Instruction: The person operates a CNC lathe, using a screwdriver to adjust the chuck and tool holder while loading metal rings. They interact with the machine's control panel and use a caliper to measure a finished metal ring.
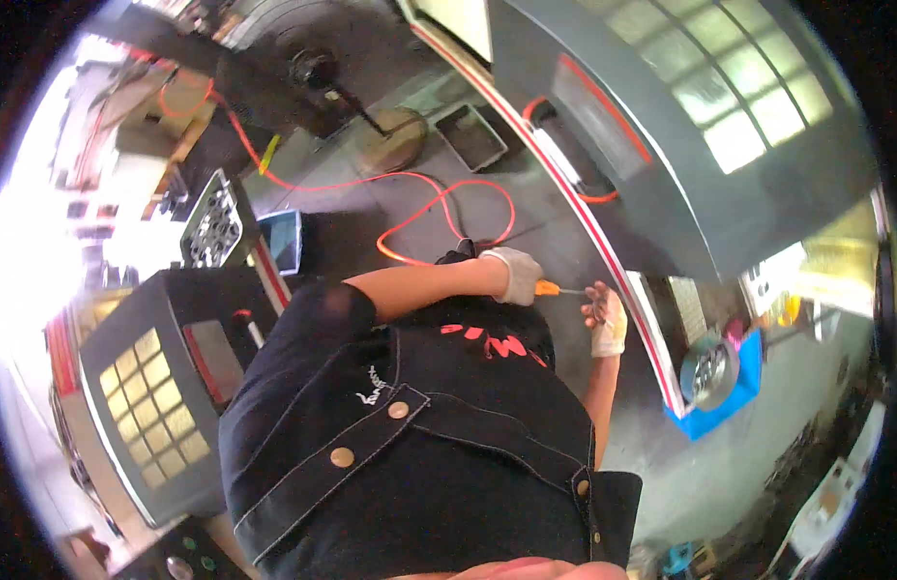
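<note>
My left hand, in a white work glove, is closed around a screwdriver with an orange handle. Its thin metal shaft points right, toward my other hand. My right hand is curled close to the shaft's tip; a pale glove covers the palm, and the fingertips are bare and dark. Whatever lies between those fingers is too small to make out. Both hands are in front of my dark apron, beside the edge of a large grey machine.
An orange hose loops over the floor past my left hand. Beyond it are a dark tray and a floor fan. Right of me, a blue bin holds a round metal part. Another grey machine stands left.
</note>
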`<control>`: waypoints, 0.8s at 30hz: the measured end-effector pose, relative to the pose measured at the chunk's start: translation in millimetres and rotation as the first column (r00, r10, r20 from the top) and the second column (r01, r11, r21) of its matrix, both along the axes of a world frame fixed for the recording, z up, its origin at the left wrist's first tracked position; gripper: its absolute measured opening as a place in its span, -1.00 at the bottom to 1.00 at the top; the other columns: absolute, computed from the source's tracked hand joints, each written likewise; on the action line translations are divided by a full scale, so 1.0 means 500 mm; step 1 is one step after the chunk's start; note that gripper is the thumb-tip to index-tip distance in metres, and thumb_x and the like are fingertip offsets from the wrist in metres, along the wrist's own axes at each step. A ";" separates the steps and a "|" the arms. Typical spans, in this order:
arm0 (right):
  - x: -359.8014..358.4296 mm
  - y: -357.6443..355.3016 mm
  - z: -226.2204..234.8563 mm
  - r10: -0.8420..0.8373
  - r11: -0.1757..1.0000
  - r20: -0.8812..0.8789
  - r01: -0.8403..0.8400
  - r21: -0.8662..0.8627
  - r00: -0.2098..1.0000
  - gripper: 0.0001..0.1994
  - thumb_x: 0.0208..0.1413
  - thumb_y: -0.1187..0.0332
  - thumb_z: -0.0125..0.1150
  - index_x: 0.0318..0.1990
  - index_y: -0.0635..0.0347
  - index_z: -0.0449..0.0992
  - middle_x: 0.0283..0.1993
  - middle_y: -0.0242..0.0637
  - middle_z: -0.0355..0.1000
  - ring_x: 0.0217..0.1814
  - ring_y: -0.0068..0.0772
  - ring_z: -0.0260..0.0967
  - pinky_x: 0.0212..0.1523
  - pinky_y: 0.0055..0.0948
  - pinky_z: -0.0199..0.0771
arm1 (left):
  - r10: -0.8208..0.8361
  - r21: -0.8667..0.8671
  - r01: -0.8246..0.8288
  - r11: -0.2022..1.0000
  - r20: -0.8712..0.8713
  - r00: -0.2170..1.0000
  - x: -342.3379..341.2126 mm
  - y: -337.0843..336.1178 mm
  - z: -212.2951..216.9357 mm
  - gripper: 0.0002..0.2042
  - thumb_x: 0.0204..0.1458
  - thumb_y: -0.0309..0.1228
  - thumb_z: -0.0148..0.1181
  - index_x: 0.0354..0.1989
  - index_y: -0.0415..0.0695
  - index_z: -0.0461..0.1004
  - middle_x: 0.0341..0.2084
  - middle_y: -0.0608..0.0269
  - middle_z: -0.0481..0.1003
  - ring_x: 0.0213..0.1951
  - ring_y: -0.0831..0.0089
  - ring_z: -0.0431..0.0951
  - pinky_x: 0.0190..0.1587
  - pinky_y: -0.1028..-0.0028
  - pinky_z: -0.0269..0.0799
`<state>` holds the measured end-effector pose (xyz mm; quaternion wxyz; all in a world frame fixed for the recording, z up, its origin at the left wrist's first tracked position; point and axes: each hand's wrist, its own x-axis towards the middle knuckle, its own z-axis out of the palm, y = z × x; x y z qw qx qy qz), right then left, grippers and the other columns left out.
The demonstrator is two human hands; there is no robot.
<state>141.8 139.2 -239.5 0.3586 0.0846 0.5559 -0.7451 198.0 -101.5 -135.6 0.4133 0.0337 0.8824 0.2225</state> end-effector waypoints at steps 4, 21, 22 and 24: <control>0.011 -0.057 0.016 0.092 0.989 -0.064 -0.084 0.124 0.994 -0.65 0.11 0.03 -0.05 -0.16 0.10 0.40 -0.24 -0.38 0.41 -0.43 -0.57 0.33 -0.57 -0.72 0.21 | -0.215 0.078 0.217 0.973 -0.039 0.976 0.006 -0.034 0.001 -0.66 -0.22 -0.31 0.00 -0.20 -0.04 0.47 -0.33 0.07 0.50 -0.22 0.13 0.49 -0.18 0.21 0.37; 0.087 -0.313 -0.006 -0.250 0.849 0.472 0.426 -0.312 0.845 -0.64 0.14 0.01 -0.15 -0.20 0.07 0.41 -0.13 -0.35 0.40 -0.07 -0.37 0.37 -0.48 -0.39 0.47 | -0.078 0.132 0.621 0.773 -0.951 0.300 -0.245 -0.273 -0.022 -0.77 -0.29 -0.30 0.15 -0.40 -0.10 0.43 -0.49 0.13 0.49 -0.35 0.18 0.51 -0.32 0.26 0.38; 0.104 -0.339 -0.004 -0.288 0.832 0.492 0.469 -0.297 0.822 -0.63 0.14 0.00 -0.15 -0.19 0.07 0.41 -0.12 -0.34 0.40 -0.06 -0.36 0.37 -0.46 -0.36 0.48 | -0.074 0.142 0.611 0.779 -0.946 0.315 -0.265 -0.279 -0.015 -0.77 -0.32 -0.31 0.17 -0.44 -0.10 0.43 -0.52 0.15 0.49 -0.36 0.20 0.51 -0.32 0.27 0.37; 0.136 -0.376 -0.005 -0.339 0.801 0.483 0.517 -0.301 0.807 -0.58 0.14 -0.06 -0.20 -0.18 0.07 0.40 -0.09 -0.33 0.38 -0.05 -0.31 0.34 -0.52 -0.32 0.52 | -0.065 0.162 0.591 0.790 -0.937 0.343 -0.294 -0.281 -0.003 -0.78 -0.38 -0.32 0.20 -0.50 -0.11 0.42 -0.56 0.18 0.48 -0.40 0.22 0.51 -0.30 0.31 0.36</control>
